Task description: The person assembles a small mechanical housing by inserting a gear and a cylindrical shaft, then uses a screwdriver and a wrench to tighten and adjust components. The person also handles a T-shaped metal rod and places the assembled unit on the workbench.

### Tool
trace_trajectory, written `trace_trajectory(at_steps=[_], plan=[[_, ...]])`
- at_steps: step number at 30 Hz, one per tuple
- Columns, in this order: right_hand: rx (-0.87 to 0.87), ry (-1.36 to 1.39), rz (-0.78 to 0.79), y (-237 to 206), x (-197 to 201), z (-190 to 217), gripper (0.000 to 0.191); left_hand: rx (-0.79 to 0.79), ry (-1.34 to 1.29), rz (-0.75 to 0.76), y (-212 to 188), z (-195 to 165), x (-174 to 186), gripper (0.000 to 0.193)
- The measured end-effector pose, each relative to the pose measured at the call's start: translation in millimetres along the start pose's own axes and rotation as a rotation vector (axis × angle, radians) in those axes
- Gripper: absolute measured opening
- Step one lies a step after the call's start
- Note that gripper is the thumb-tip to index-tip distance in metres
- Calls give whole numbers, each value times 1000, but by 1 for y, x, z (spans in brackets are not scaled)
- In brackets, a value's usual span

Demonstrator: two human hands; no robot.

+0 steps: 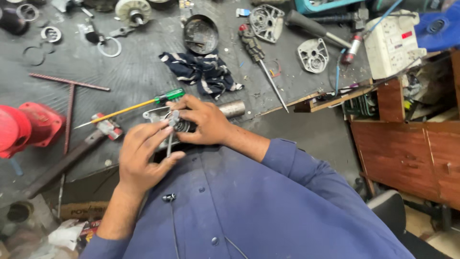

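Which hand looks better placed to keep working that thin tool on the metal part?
Probably the left hand: it pinches the thin metal tool, whose tip meets the motor part. The right hand is wrapped over that part, steadying it, so it is not free.

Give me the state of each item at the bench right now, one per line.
Left hand: gripping a thin metal tool, upright.
Right hand: clasped over the motor part.
Motor part: held off the bench.
Green-handled screwdriver: lying flat, untouched.
Striped rag: crumpled on the mat.
Round metal cover: lying open side up.
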State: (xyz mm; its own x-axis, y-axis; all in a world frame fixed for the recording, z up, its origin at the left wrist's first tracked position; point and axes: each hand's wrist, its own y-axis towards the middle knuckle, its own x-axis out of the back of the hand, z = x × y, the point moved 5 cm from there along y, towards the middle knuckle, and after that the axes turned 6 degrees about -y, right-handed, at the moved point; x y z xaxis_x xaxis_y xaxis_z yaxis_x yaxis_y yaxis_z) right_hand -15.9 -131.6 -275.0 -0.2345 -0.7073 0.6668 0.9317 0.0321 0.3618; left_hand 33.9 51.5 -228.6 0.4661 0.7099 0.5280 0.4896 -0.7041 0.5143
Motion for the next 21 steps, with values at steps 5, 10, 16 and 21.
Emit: trace_trajectory(at_steps=[5, 10, 16, 21], plan=[[-10, -2, 8, -7, -4, -4, 54, 254, -252, -193, -21, 18, -21, 36], [72, -3, 10, -12, -4, -7, 40, 930, -688, -291, 7, 68, -36, 26], [-25, 96, 5, -17, -4, -25, 46, 239, 229, 333, 78, -12, -52, 10], [-64, 120, 25, -17, 5, -34, 38, -210, 390, 408, 56, -74, -53, 22]])
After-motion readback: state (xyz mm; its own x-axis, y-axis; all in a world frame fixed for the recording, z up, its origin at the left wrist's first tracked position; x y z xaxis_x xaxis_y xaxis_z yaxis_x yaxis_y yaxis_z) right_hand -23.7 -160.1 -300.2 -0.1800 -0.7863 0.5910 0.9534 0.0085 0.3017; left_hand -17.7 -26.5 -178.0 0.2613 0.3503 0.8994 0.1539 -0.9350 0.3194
